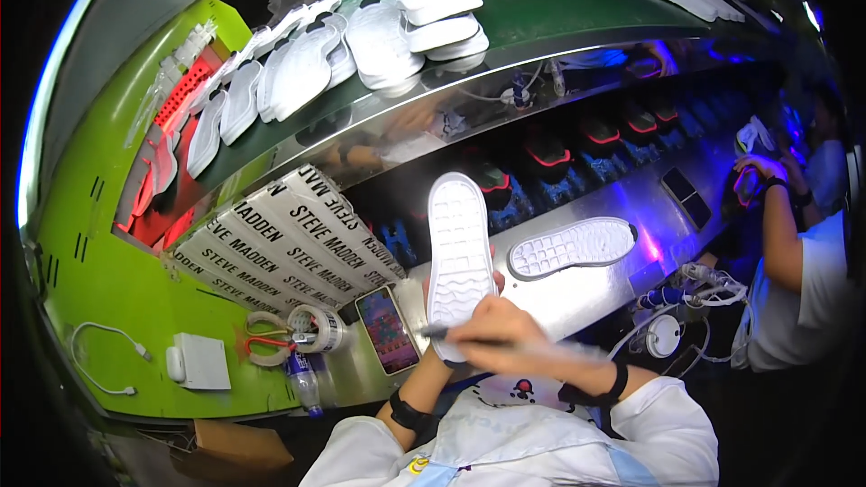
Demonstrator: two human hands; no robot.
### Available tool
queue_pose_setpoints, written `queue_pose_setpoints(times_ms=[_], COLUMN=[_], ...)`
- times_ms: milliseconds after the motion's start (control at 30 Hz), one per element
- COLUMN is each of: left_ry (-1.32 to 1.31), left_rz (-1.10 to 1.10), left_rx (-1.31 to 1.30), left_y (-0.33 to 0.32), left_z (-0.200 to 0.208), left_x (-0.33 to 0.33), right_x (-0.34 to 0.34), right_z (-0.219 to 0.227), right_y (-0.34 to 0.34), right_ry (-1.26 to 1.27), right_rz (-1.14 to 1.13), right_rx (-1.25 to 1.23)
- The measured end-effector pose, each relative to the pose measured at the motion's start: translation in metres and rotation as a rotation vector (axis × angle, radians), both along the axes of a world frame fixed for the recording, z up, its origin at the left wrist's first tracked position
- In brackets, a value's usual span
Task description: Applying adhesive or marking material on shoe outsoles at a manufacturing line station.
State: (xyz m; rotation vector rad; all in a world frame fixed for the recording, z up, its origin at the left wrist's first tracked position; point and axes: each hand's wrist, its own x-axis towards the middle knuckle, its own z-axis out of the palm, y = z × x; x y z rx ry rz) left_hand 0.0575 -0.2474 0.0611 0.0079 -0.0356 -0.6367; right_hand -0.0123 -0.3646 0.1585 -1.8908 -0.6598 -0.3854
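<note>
A white shoe sole [458, 248] stands up in front of me, its patterned inner face toward me. My left hand [498, 282], mostly hidden behind it, is closed around its lower half. My right hand [503, 329] is closed on a slim brush-like tool [433, 331]; its dark tip meets the sole near the heel end. The handle, blurred by motion, runs back over my right wrist. Another white sole [573, 248] lies to the right on the metal bench, its gridded face up.
White soles [383, 36] are spread and stacked on the green conveyor belt [541, 0]. A printed box [289, 243], phone [388, 329], tape roll [320, 329], scissors [266, 340] and bottle [305, 383] stand left. Dark shoes [550, 153] line a lower shelf. Another person [798, 280] works at right.
</note>
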Motion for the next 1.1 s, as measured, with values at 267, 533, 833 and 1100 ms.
queue_pose_setpoints(times_ms=[267,533,833,1100], left_ry=[-0.146,-0.085,-0.058,-0.169], left_rz=[-0.298,-0.483,-0.823,-0.812], left_rx=[0.188,0.272,0.857,1.151], left_y=[0.017,0.022,0.009,0.019], left_z=[0.044,0.063,0.096,0.111], left_x=[0.029,0.049,0.043,0.04], right_x=[0.007,0.021,0.016,0.009], right_z=[-0.007,-0.002,0.023,0.01], right_y=[-0.016,-0.019,-0.041,-0.076], right_ry=[0.788,0.293,0.4,0.432], right_rz=[0.172,0.36,0.468,0.428], right_rx=[0.413,0.185,-0.131,-0.104])
